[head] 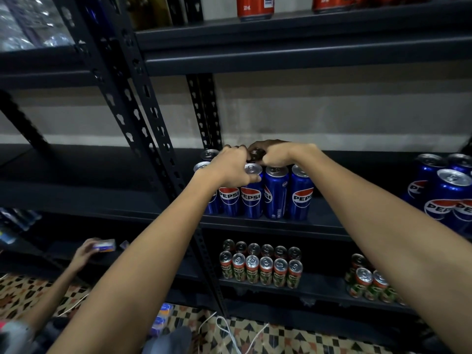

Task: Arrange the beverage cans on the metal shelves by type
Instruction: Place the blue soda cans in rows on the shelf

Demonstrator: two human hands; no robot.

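Both my arms reach out to the middle shelf [255, 227] of the black metal rack. My left hand [231, 166] lies over the tops of the blue Pepsi cans [277, 192] clustered at the shelf's front edge; its fingers are curled down around the rim of one can in the front row, thumb against the can's side just under the silver lid. My right hand [274, 154] sits just behind and beside it, knuckles up, fingers bent over the top of a can in the back row. Whether it truly grips that can or only rests on it I cannot tell, since the fingertips are hidden. The two hands nearly touch above the cluster.

More Pepsi cans [447, 192] stand apart at the right end of the same shelf. On the shelf below, green-and-red cans [260, 269] stand in two neat rows, with another group [370, 284] to their right. Red cans [255, 6] stand on the shelf above. At lower left, another person's hand [85, 252] holds a small packet [104, 245].
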